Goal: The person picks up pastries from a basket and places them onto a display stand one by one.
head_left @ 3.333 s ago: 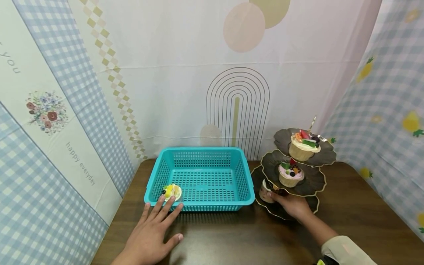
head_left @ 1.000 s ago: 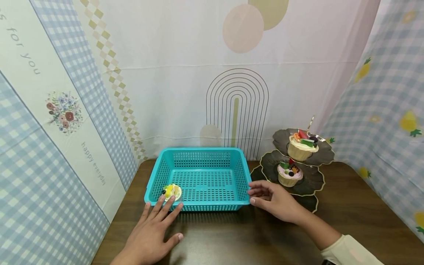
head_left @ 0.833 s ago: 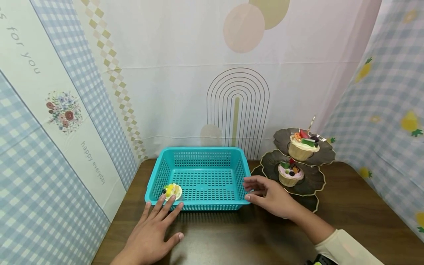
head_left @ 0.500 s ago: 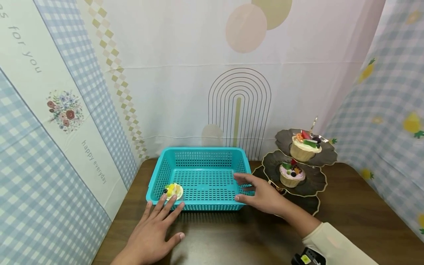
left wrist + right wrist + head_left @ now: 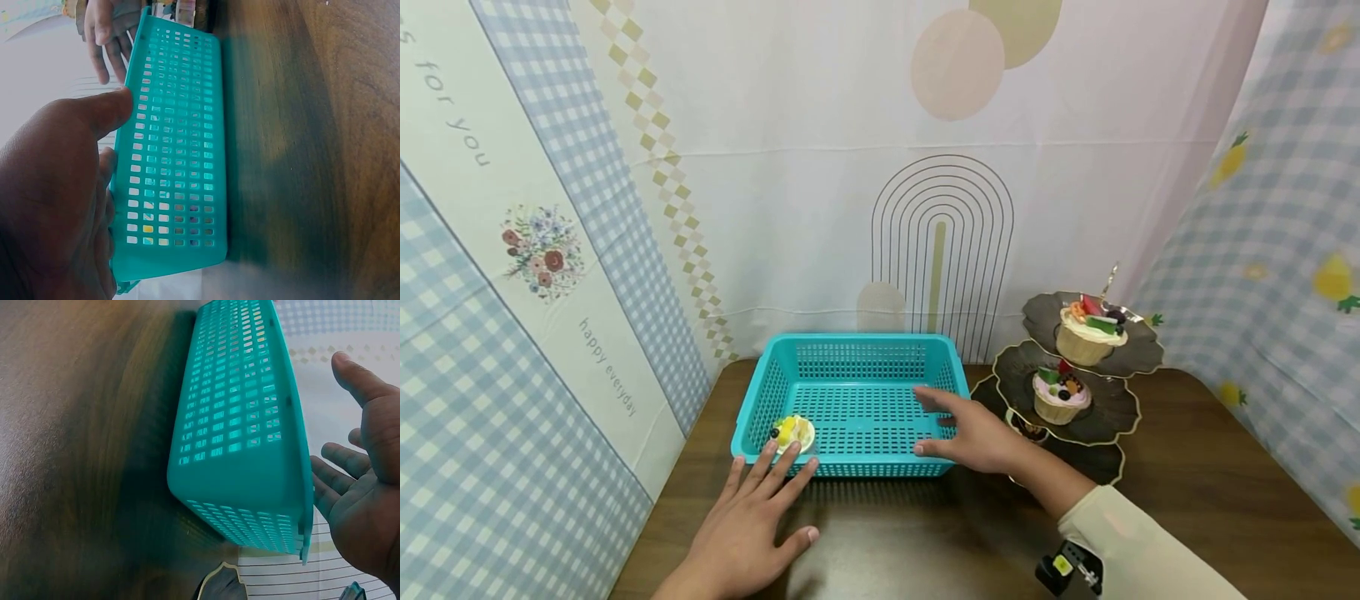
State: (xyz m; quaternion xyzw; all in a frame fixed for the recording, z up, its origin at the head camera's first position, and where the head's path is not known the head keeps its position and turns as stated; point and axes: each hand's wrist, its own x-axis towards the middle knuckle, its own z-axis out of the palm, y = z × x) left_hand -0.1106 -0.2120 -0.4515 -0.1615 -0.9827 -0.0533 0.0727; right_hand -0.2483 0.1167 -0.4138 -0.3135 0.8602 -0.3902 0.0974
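Note:
A turquoise plastic basket [image 5: 880, 458] stands on the table, with a small fruit-topped cupcake [image 5: 795, 433] in its front-left corner. My left hand [image 5: 748, 525] lies at the basket's front-left rim, fingers straight and spread, holding nothing. Over the front-right corner hovers my right hand [image 5: 973, 433], thumb and fingers parted with nothing between them. To its right, a three-tier stand [image 5: 1105, 408] bears a cream cupcake [image 5: 1086, 337] on top and a pink-frosted cupcake [image 5: 1060, 396] in the middle. On its lowest tier sits a dark-topped dessert [image 5: 1028, 429], partly hidden by the middle tier and my right arm.
The wooden table [image 5: 895, 542] runs under everything. A printed cloth [image 5: 790, 208] hangs behind the basket, and checked cloths [image 5: 1285, 317] close in the sides. A wrist camera [image 5: 1070, 571] sits on my right sleeve.
My right hand has let go of the dessert on the stand's lowest tier and moved left over the basket's right rim, fingers parting. My left hand has stayed in place.

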